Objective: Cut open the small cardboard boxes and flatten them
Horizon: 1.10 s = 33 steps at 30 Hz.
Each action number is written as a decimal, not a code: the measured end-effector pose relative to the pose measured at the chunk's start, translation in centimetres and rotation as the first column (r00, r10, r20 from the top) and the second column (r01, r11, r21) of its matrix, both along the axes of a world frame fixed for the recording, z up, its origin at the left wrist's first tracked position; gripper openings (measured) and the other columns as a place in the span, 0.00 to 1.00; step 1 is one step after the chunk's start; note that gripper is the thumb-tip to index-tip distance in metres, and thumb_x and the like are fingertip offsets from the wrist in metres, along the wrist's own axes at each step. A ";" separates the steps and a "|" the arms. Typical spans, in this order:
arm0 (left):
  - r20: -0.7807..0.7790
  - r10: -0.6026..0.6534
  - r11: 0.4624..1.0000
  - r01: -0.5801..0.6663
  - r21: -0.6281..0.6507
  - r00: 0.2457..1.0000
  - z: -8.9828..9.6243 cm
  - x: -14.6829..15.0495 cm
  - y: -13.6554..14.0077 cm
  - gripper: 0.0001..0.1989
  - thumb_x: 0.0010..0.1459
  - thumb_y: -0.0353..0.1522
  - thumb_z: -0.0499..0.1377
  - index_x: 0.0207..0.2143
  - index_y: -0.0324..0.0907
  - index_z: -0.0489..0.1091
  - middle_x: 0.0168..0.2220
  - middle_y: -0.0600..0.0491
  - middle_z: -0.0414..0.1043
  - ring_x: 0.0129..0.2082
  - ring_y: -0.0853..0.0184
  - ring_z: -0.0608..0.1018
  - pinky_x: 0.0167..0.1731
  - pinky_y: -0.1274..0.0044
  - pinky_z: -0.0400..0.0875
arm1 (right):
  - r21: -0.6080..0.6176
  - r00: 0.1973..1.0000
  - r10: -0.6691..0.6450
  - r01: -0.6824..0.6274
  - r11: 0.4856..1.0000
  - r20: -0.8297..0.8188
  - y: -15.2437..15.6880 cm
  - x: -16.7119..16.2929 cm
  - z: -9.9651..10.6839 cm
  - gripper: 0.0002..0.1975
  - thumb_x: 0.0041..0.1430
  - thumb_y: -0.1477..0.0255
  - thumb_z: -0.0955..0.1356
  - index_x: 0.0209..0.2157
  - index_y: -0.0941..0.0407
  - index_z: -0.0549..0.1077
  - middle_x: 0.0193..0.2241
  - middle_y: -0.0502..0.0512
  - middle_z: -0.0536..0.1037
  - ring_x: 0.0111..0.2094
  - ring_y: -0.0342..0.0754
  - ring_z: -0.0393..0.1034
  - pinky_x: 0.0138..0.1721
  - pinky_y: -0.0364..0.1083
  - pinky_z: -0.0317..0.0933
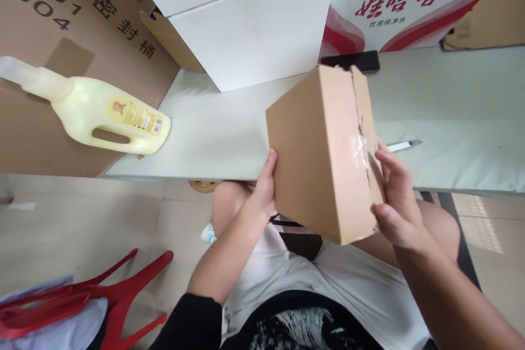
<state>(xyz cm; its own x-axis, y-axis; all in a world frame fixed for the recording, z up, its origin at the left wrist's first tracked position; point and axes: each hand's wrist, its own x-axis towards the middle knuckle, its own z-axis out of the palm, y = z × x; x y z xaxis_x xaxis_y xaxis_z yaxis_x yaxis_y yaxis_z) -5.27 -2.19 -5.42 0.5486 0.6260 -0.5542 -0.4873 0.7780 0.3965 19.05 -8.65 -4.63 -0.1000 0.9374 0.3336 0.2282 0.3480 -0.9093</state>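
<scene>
Box [301, 147] of plain brown cardboard is held up at a tilt between two hands, over the near edge of the table [205, 136] and the person's lap [283, 273]. Along its narrow taped side runs a seam [360, 126] with ragged edges, parted in places, and the clear tape [359, 153] across it looks wrinkled and broken. Judging by that, the seal is at least partly undone, while the flaps are not yet folded back; no contents show, so whether the box is full or empty cannot be told. The left hand [266, 186] grips one side, thumb laid on the broad face and its other fingers mostly hidden behind. The right hand [400, 202] has its fingers spread and bent at the opposite edge, thumb near the lower corner; how firmly it presses cannot be told. Just beyond it a cutter [404, 146] lies on the table, not held. Farther back, a phone [363, 60] lies by a white carton [254, 33] and a red-lettered carton [402, 5]. Off to the left, a yellow bottle [110, 109] is in front of a large brown carton [74, 16].
</scene>
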 end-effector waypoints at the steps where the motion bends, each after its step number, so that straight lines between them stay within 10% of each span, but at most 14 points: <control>1: 0.016 0.014 0.998 -0.013 -0.060 1.000 -0.5 0.6 -0.4 0.37 0.59 0.60 0.54 0.55 0.41 0.71 0.47 0.44 0.82 0.52 0.52 0.82 0.55 0.63 0.75 | 0.007 1.000 -0.011 0.011 1.000 -0.007 -0.1 -0.2 0.4 0.34 0.65 0.46 0.63 0.69 0.39 0.56 0.75 0.48 0.47 0.75 0.61 0.41 0.72 0.68 0.48; 9: 0.164 -0.028 0.962 0.072 -0.263 0.986 -1.2 2.4 -1.9 0.42 0.56 0.59 0.52 0.61 0.39 0.67 0.50 0.39 0.79 0.48 0.47 0.81 0.52 0.53 0.73 | 0.121 0.970 -0.136 0.113 0.986 0.203 0.1 -0.3 1.5 0.31 0.62 0.61 0.72 0.64 0.41 0.64 0.72 0.55 0.57 0.72 0.63 0.52 0.67 0.68 0.59; 14: 0.135 0.122 0.957 -0.081 -0.279 0.983 -2.2 3.8 -5.0 0.45 0.57 0.62 0.51 0.61 0.34 0.68 0.52 0.38 0.79 0.47 0.55 0.81 0.49 0.67 0.76 | 0.143 0.961 -0.157 0.126 0.982 0.227 0.6 -0.5 1.1 0.29 0.58 0.68 0.73 0.61 0.45 0.67 0.69 0.58 0.61 0.70 0.65 0.56 0.67 0.69 0.59; 17: 0.013 -0.158 0.945 0.155 -0.288 0.987 -3.9 3.1 -6.2 0.42 0.59 0.61 0.49 0.50 0.32 0.76 0.46 0.37 0.81 0.40 0.58 0.84 0.34 0.74 0.77 | 0.176 0.948 -0.121 0.070 0.982 0.295 0.7 -0.7 1.3 0.28 0.57 0.70 0.73 0.59 0.46 0.68 0.68 0.59 0.63 0.68 0.65 0.60 0.65 0.68 0.61; 20: -0.212 -0.504 0.856 0.451 -0.253 0.837 -4.8 0.9 -6.1 0.32 0.59 0.54 0.54 0.33 0.33 0.79 0.35 0.39 0.83 0.27 0.65 0.82 0.18 0.81 0.64 | 0.218 0.911 -0.061 -0.032 0.975 0.408 0.7 -0.7 1.2 0.27 0.57 0.73 0.71 0.58 0.48 0.69 0.69 0.59 0.62 0.68 0.64 0.60 0.64 0.65 0.64; 24: -0.376 -0.642 0.711 0.702 0.035 0.669 -0.9 -2.9 -4.6 0.24 0.50 0.53 0.62 0.25 0.39 0.75 0.26 0.43 0.81 0.19 0.68 0.78 0.13 0.81 0.53 | 0.192 0.888 -0.069 -0.022 0.981 0.455 0.7 -0.3 0.6 0.27 0.58 0.72 0.70 0.59 0.48 0.69 0.69 0.60 0.61 0.68 0.64 0.61 0.62 0.64 0.66; 26: -0.512 -0.532 0.645 0.714 0.272 0.675 3.0 -3.8 -3.6 0.23 0.56 0.52 0.60 0.25 0.42 0.74 0.28 0.45 0.81 0.20 0.67 0.78 0.15 0.77 0.59 | 0.164 0.892 -0.079 0.005 0.986 0.445 0.6 -0.1 0.2 0.26 0.58 0.71 0.70 0.59 0.48 0.70 0.69 0.60 0.61 0.67 0.64 0.61 0.62 0.66 0.65; 29: -0.676 -0.001 0.503 0.585 0.637 0.737 8.2 -2.8 -1.7 0.19 0.63 0.51 0.56 0.33 0.47 0.73 0.31 0.50 0.81 0.29 0.63 0.81 0.27 0.69 0.77 | 0.157 0.903 -0.085 0.020 0.987 0.421 0.7 0.0 -0.2 0.26 0.57 0.71 0.70 0.58 0.47 0.71 0.69 0.59 0.61 0.68 0.65 0.60 0.64 0.68 0.62; 33: -0.659 0.615 0.200 0.723 0.661 0.432 9.6 1.8 1.8 0.18 0.69 0.44 0.50 0.49 0.44 0.72 0.53 0.47 0.78 0.57 0.59 0.77 0.60 0.64 0.73 | 0.190 0.919 -0.100 0.028 0.981 0.381 0.6 -0.2 -0.6 0.27 0.56 0.71 0.70 0.58 0.47 0.70 0.70 0.59 0.60 0.68 0.66 0.60 0.64 0.68 0.61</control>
<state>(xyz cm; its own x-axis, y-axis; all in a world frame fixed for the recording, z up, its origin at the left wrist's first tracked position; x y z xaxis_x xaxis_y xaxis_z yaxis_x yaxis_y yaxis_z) -3.45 -0.36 4.17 0.3912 0.8854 0.2510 0.5655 -0.4464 0.6935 18.82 -8.02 -5.22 -0.1964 0.8754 0.4417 0.5771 0.4673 -0.6698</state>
